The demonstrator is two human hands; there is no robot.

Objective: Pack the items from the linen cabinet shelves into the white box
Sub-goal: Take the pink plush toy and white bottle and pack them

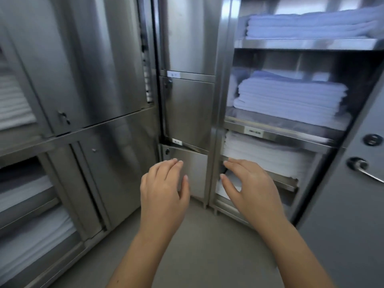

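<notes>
A steel linen cabinet [276, 132] stands open on the right. Its top shelf holds folded white towels [311, 26], the middle shelf a stack of folded towels [291, 96], and a lower shelf a thick pile of white linen [266, 154]. More white linen [230, 181] lies on the shelf below that. My right hand [247, 186] reaches toward the lower shelves, fingers spread, holding nothing. My left hand [164, 188] is held out beside it, empty with fingers apart, in front of a small steel door [187, 163]. The white box is not in view.
Closed steel cabinet doors [99, 80] fill the left and centre. Open shelves at the far left hold more folded linen [27, 229]. A grey door with a lever handle [361, 169] stands at the right. Grey floor [203, 242] lies below my arms.
</notes>
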